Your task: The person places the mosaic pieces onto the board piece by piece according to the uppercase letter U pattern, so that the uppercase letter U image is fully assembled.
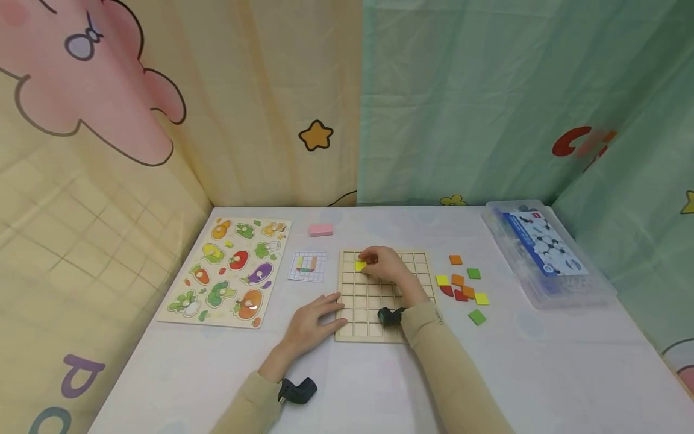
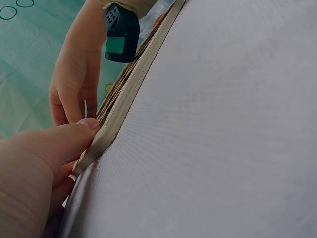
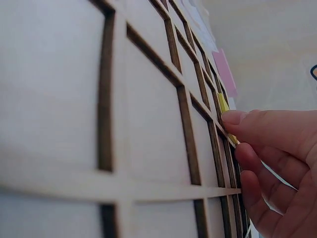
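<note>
Right hand (image 1: 386,265) pinches yellow tile (image 1: 359,265) at fingertips, thumb and finger nearly together, at grid board's (image 1: 360,315) upper-left cells. Left hand (image 1: 310,325), fingers extended, touches board's left edge.

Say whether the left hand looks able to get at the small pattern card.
Probably yes: the left hand rests at the edge of the grid board, and nothing visible stands between it and the small pattern card.

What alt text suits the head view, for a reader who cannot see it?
A person's right grip holds a yellow tile at the upper left of a grid board; the left grip touches the board's left edge. At left are a card and a puzzle; at right, loose tiles and a box.
</note>
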A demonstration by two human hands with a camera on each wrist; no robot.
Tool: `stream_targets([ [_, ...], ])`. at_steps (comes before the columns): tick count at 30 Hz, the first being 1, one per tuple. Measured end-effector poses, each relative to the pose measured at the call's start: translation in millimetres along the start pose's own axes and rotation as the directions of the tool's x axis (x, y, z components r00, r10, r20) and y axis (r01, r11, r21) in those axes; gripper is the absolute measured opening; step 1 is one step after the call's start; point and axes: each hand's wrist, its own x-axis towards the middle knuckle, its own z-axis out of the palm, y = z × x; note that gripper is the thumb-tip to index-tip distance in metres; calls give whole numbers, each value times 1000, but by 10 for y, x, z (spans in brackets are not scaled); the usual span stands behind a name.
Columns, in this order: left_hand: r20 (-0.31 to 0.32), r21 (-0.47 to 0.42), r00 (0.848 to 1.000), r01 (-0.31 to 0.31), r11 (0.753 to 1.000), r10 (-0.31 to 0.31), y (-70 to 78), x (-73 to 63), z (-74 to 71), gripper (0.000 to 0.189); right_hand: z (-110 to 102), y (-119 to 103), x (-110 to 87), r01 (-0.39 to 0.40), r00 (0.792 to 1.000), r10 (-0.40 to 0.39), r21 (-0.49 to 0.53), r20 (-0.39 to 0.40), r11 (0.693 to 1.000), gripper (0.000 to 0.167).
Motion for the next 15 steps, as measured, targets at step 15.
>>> stream_targets([
  [15,-7,1,1000,-10,1000,10,3,-7,0,39,-549,222,-440,77,997,-72,118,-41,990,47],
])
